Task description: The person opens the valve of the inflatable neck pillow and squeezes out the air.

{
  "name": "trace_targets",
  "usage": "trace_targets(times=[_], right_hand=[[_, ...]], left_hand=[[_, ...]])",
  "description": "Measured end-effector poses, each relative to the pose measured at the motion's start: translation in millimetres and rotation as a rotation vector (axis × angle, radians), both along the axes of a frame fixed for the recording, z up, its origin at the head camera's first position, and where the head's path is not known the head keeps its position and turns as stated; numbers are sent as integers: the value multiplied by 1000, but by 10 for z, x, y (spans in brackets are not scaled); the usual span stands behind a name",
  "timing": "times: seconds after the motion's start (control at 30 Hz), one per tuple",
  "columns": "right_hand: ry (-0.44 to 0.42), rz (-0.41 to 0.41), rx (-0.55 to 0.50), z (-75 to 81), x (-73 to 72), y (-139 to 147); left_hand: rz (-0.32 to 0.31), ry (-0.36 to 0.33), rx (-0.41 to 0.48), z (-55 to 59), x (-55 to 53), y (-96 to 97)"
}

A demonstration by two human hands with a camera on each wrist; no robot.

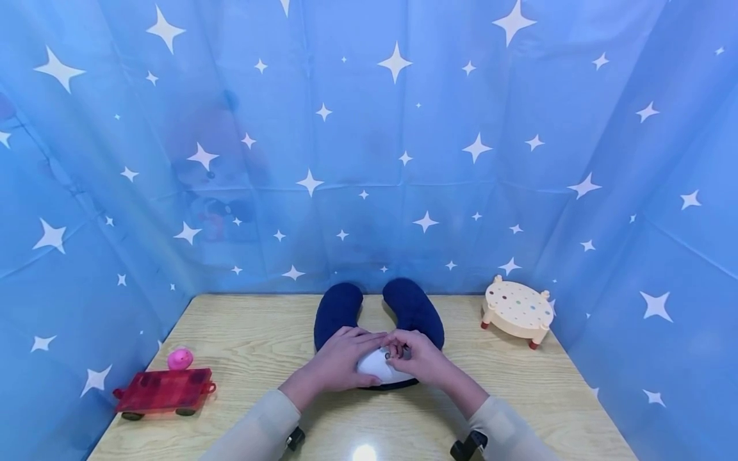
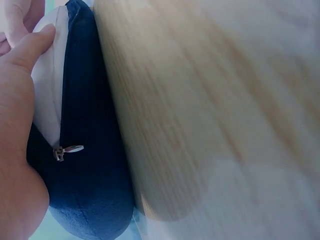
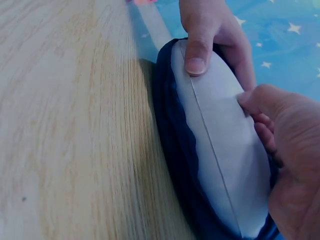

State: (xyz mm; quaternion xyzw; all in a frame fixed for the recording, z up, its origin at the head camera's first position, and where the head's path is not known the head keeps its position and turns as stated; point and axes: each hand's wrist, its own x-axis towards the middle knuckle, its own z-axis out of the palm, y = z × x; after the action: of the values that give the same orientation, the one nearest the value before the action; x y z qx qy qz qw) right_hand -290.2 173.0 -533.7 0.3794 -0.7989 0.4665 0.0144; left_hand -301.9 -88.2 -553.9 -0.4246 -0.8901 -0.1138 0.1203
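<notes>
A navy U-shaped neck pillow (image 1: 412, 307) lies on the table, its rounded middle toward me and its two arms pointing away. Its cover is unzipped along the near side, and the white inner cushion (image 3: 220, 120) with a lengthwise seam shows through the gap. The metal zipper slider (image 2: 61, 152) sits at the left end of that opening. My left hand (image 1: 343, 358) holds the pillow's left part, thumb on the white cushion and fingers over the top. With curled fingers, my right hand (image 1: 419, 353) pinches at the opening's upper edge; its fingertips are partly hidden.
At the left stands a red see-through toy cart (image 1: 167, 389) on dark wheels, with a pink ball-like toy (image 1: 180, 358) just behind it. A cream dotted toy stool (image 1: 519, 310) with red-tipped feet stands at the right rear. Blue star-patterned curtains (image 1: 369, 153) surround the wooden table (image 1: 248, 326).
</notes>
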Motion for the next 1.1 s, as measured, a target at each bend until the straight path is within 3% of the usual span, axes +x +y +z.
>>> trace_targets(times=[0.3, 0.5, 0.77, 1.1], right_hand=[[-29, -83, 7, -10, 43, -10], [-8, -86, 47, -2, 59, -15], [46, -72, 93, -18, 23, 50], [92, -100, 43, -130, 32, 13]], left_hand=[[-22, -32, 35, 43, -15, -7], [-40, -79, 36, 40, -37, -22], [-56, -33, 41, 7, -68, -35], [-44, -68, 36, -46, -68, -37]])
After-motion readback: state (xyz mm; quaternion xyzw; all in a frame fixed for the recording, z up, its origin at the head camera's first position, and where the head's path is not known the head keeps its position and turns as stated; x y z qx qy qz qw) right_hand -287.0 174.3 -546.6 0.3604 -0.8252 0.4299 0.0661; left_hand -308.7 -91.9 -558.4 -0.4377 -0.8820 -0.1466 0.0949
